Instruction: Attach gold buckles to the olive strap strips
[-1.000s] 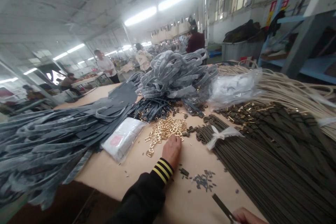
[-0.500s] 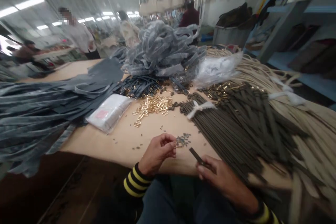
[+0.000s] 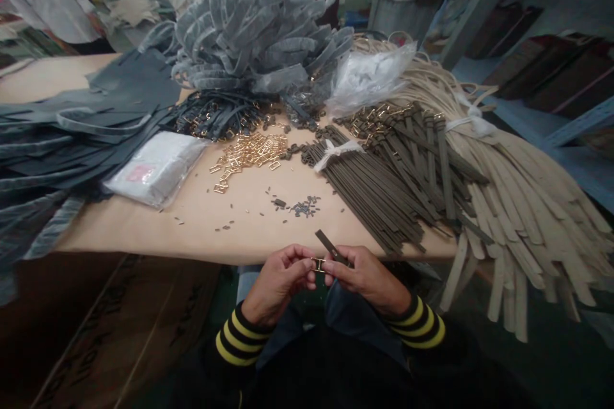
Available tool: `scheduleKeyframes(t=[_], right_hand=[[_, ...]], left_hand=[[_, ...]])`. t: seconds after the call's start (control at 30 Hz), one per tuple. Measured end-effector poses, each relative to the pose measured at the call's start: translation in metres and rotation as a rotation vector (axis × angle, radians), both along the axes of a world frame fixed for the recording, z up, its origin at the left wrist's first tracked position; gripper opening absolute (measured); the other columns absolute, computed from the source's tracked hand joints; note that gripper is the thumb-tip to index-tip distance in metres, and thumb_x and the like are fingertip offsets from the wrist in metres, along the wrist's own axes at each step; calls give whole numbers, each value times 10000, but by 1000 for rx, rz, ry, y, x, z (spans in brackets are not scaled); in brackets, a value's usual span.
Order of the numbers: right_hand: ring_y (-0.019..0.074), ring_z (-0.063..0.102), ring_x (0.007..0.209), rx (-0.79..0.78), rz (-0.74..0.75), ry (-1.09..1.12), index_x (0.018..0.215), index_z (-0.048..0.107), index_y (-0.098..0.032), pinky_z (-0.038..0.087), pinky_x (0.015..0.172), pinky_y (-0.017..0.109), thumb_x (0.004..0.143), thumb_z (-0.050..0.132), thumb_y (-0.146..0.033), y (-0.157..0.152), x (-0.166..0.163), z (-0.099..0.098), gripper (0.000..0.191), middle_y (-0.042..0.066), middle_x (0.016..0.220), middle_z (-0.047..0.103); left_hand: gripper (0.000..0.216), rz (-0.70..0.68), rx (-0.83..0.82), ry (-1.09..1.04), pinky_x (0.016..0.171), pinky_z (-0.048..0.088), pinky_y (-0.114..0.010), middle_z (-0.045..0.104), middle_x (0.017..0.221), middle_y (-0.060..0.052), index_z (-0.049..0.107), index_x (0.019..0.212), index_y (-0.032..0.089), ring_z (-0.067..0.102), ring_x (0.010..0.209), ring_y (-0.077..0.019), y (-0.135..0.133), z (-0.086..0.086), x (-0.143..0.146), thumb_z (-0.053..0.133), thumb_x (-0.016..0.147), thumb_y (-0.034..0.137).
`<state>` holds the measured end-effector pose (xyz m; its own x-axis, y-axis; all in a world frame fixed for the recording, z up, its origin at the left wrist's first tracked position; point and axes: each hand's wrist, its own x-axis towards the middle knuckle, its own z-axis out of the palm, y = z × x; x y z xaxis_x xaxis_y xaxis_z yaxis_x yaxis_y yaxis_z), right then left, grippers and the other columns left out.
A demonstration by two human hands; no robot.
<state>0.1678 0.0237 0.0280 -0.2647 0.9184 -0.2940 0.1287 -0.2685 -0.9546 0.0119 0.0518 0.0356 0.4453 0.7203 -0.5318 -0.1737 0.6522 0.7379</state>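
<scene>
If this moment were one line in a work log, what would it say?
left hand: pinching gold buckle | right hand: holding dark strap at buckle | both below table edge | loose buckles and strap bundle on table

Both hands (image 3: 326, 275) seemingly pinch buckle (image 3: 318, 264), strap (image 3: 330, 247).

Shiny gold metal buckles (image 3: 249, 154), matt dark straps (image 3: 384, 188), glossy plastic bag (image 3: 156, 166)

1. The gold buckle (image 3: 318, 264) is mostly hidden between the fingertips of the left hand (image 3: 281, 281) and right hand (image 3: 369, 278).
2. The dark strap (image 3: 330, 246) disappears under the right hand.
3. The small scraps (image 3: 302, 206) on the table (image 3: 144, 230) are too tiny to identify.
</scene>
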Motion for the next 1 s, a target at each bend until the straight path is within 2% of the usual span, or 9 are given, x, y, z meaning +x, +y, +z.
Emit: scheduleKeyframes(t=[0.1,0.23,0.43,0.53,0.63,0.73,0.83,0.9,1.0], right_hand=[[52,326,435,13,7,-42,639,531,-122,267,441,187,777,471,-409,-3,2,2,324,-37,518,451],[66,385,481,78,13,-106,632,528,-128,308,484,187,785,466,-369,-6,4,2,292,-25,547,494],[91,471,568,133,10,-179,628,520,-133,354,573,198,798,459,-288,-9,4,-2,238,-14,575,533],[69,437,489,72,15,-142,660,513,-136,336,500,185,803,457,-301,-11,4,-2,225,-24,559,522],[41,370,392,-26,7,-24,729,500,-136,280,404,171,803,448,-350,-12,4,-3,232,-22,583,534],[30,353,396,-56,-15,80,740,495,-129,265,400,167,795,455,-365,-12,5,-3,245,-8,627,543],[35,349,424,-51,-27,80,730,489,-131,282,422,165,772,496,-327,-13,6,-3,200,-37,579,478],[41,360,438,-35,-52,10,742,482,-140,298,429,165,759,514,-297,-14,7,-5,161,-48,575,448],[50,396,460,11,-119,-147,786,482,-149,321,436,172,747,519,-266,-16,6,-7,129,-33,635,476]], left_hand=[[212,23,13,7,497,443,-163,571,602,19,545,730,110,525,523,-54,-6,-4,1,684,608,213],[227,-64,-11,-50,552,471,-180,624,722,-46,572,797,95,585,648,-100,-14,-9,2,628,679,281],[221,17,-35,-43,528,456,-161,598,627,-3,551,726,102,548,554,-63,-19,-17,2,688,616,236],[213,44,33,-12,529,446,-174,584,617,10,540,720,110,536,545,-66,-19,-19,2,685,611,223],[138,32,258,123,567,445,-210,578,642,2,551,729,125,535,578,-89,-20,-18,1,633,658,211],[31,-34,660,289,665,439,-250,583,724,-30,578,724,148,546,702,-130,-23,-15,-2,550,719,160],[116,-99,909,327,733,428,-268,584,794,-52,596,733,165,543,796,-151,-27,-16,-3,491,747,117],[106,-65,862,311,738,436,-271,577,829,-57,586,762,167,545,817,-154,-30,-20,-2,491,746,124],[83,42,568,237,669,473,-269,566,806,-34,537,817,163,564,731,-137,-32,-26,2,515,740,183]])
